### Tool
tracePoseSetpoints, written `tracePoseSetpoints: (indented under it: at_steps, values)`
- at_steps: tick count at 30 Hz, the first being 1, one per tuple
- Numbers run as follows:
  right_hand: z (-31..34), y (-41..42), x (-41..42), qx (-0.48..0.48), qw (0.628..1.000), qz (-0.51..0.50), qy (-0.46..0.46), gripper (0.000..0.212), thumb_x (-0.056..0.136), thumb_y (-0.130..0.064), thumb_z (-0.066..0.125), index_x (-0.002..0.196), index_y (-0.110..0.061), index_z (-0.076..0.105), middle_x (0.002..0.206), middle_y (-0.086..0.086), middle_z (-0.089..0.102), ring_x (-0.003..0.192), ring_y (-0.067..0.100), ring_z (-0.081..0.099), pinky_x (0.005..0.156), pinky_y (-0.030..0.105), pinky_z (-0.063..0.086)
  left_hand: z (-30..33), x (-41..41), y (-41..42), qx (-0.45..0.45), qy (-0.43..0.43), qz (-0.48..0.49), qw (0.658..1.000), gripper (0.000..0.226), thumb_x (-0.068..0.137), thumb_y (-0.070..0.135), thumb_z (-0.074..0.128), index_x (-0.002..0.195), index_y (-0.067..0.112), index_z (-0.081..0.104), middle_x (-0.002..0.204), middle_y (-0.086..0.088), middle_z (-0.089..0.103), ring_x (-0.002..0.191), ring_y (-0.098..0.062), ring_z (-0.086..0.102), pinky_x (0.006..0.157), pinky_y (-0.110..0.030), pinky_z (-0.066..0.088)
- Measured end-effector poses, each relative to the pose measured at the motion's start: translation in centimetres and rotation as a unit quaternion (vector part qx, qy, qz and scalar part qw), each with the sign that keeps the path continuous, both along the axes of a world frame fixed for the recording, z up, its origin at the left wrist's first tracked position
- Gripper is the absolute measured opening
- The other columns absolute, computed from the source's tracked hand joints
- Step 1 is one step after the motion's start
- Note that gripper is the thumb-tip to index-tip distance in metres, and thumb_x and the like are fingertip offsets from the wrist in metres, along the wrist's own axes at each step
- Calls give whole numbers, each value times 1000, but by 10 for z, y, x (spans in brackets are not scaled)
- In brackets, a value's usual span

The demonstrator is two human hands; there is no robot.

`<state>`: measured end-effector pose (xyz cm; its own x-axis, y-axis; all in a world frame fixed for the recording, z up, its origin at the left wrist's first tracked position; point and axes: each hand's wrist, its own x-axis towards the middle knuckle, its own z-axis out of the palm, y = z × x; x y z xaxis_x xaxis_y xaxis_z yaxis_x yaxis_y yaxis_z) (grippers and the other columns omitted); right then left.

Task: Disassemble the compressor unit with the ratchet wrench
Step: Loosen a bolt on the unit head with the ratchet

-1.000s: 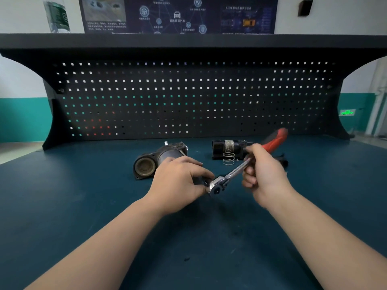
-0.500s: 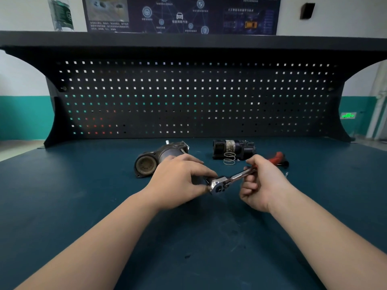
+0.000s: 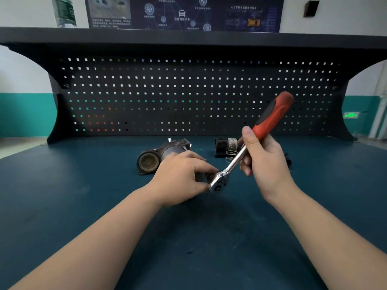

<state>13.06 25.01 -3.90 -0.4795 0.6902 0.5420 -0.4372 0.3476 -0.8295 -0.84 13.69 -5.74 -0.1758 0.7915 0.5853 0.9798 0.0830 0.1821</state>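
Dark teal desk point(image 3: 83, 206), black pegboard point(image 3: 188, 91) across the back, poster point(image 3: 184, 13) and bottle point(image 3: 63, 11) above at 12 and 11 o'clock. Grey compressor body point(image 3: 159, 158) lies on its side near centre, round rusty port facing the camera. Black cylinder point(image 3: 222, 146) and spring point(image 3: 230, 155) at its 3 o'clock. Right hand point(image 3: 266, 162) grips the ratchet wrench point(image 3: 240, 155), red handle tilted up toward 1 o'clock. Left hand point(image 3: 182, 176) fingers curl around a small dark part at the chrome head.

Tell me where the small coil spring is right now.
In the head view the coil spring lies on the bench right of centre, just in front of the black cylindrical part and partly behind the ratchet wrench shaft.
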Motion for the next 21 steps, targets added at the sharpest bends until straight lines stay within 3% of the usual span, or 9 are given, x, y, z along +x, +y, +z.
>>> tracePoseSetpoints:
  at_steps: [5, 8, 12, 15, 17, 21]
  values:
    - [-2, 11, 0, -86, 996, 4, -36, 31, 94, -36, 57, 75, -12, 53, 44, -5, 40, 37, 10, 34, 38, 21, 31, 1, 1, 1, -12, -4, -5, 1000, 22, 76, 37, 69, 96, 46, 69, 95, 26, 66, 112, 8, 44, 95, -32, 35]
    - [-6, 17, -4, -193, 980, -12, -52, 26, 90, -26, 58, 70, -15, 47, 43, -3, 36, 35, 10, 29, 37, 21, 25, -2, 1, 4, 7, 9, 14, 1000, 22, 75, 38, 70, 96, 46, 70, 94, 25, 67, 112, 8, 46, 95, -30, 34]
    - [-14, 19, -3, -429, 892, 10, -142, 24, 81, -24, 52, 62, -19, 39, 42, -6, 29, 35, 9, 23, 41, 19, 22, -4, 2, 5, 21, 8, 22, 1000, 22, 75, 41, 69, 96, 45, 70, 97, 19, 68, 112, 9, 46, 94, -31, 35]
    - [-21, 15, -4, -513, 843, 32, -160, 23, 79, -21, 49, 59, -19, 36, 46, -7, 27, 35, 8, 21, 44, 20, 21, -2, 2, 4, 6, 24, 16, 1000, 21, 76, 42, 66, 97, 47, 68, 97, 23, 66, 113, 8, 44, 93, -32, 35]
    - [-20, 15, -5, -502, 853, 34, -136, 25, 82, -22, 49, 60, -19, 38, 45, -8, 25, 36, 8, 19, 46, 21, 19, 0, 1, 2, -8, 24, 4, 1000, 23, 77, 43, 65, 100, 49, 66, 98, 26, 65, 113, 8, 43, 92, -29, 34]
    - [-11, 18, -6, -386, 919, 37, -65, 29, 89, -30, 56, 65, -17, 47, 41, -6, 25, 33, 8, 21, 38, 19, 22, 4, -1, -1, -32, 12, -15, 999, 27, 78, 44, 66, 105, 50, 65, 93, 36, 58, 113, 9, 42, 93, -30, 36]
